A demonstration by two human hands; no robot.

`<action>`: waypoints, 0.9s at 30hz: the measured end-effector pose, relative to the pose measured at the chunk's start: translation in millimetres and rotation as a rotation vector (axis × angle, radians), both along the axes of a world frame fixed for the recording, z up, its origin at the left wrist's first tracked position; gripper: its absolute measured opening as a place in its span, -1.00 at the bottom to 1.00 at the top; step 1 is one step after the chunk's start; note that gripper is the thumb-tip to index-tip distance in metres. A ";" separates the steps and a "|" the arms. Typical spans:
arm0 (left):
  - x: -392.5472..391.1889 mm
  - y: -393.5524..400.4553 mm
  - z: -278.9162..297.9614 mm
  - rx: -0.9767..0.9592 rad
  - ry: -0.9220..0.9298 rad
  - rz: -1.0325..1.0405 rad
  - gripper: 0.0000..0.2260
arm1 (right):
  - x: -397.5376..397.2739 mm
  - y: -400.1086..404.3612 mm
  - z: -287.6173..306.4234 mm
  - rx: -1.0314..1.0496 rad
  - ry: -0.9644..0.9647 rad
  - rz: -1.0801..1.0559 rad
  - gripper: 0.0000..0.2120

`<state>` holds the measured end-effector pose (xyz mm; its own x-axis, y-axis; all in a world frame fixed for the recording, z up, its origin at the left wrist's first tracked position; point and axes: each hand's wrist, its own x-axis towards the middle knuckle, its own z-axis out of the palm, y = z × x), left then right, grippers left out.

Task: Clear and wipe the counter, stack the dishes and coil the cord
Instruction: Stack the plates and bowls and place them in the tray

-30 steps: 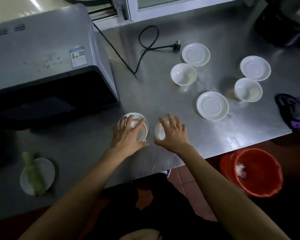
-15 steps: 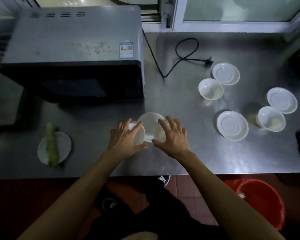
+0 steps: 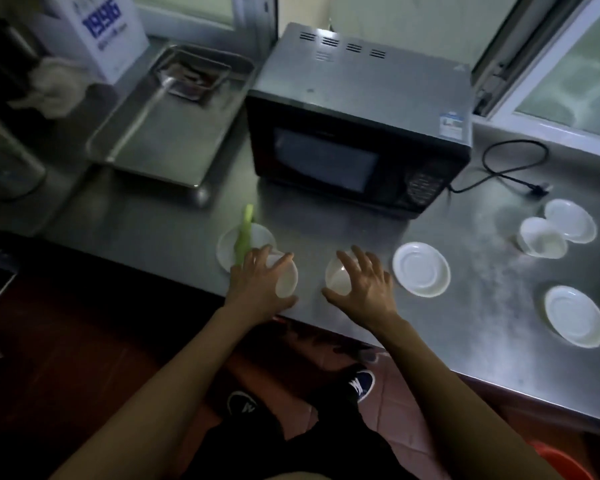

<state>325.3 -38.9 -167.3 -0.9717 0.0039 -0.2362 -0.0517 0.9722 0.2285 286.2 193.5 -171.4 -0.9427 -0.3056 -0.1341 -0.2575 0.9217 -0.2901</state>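
My left hand point(image 3: 257, 282) grips a small white bowl point(image 3: 286, 280) near the front edge of the steel counter point(image 3: 326, 226). My right hand point(image 3: 364, 284) grips a second white bowl point(image 3: 336, 277) beside it. A white saucer point(image 3: 421, 269) lies just right of that hand. Another saucer point(image 3: 227, 245) with a green vegetable strip point(image 3: 244, 237) sits at the left, partly behind my left hand. Farther right are a bowl point(image 3: 542, 241) and two saucers point(image 3: 572, 220) point(image 3: 575, 315). The black cord point(image 3: 513, 168) loops loosely beside the microwave point(image 3: 361, 133).
A steel tray point(image 3: 174, 133) holding a smaller pan stands left of the microwave. A white box point(image 3: 101, 32) and a crumpled cloth point(image 3: 52, 88) are at the back left. A red bucket rim point(image 3: 565, 462) shows on the floor at the lower right.
The view swung left along the counter. Both hands moved left with their bowls, off the saucer, and now sit next to the saucer with the green strip.
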 end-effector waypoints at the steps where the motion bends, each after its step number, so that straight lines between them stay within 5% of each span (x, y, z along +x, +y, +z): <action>1: 10.3 -19.2 1.5 -0.005 -0.007 0.015 -0.17 | 3.1 -19.1 1.8 0.003 0.003 0.026 -0.18; 16: 96.9 -211.4 35.0 -0.023 0.087 0.388 -0.21 | 11.2 -249.8 42.9 -0.073 0.035 0.365 -0.21; 27: 47.9 -295.5 18.4 -0.028 0.050 0.463 -0.19 | -57.8 -345.9 25.7 -0.178 0.001 0.419 -0.20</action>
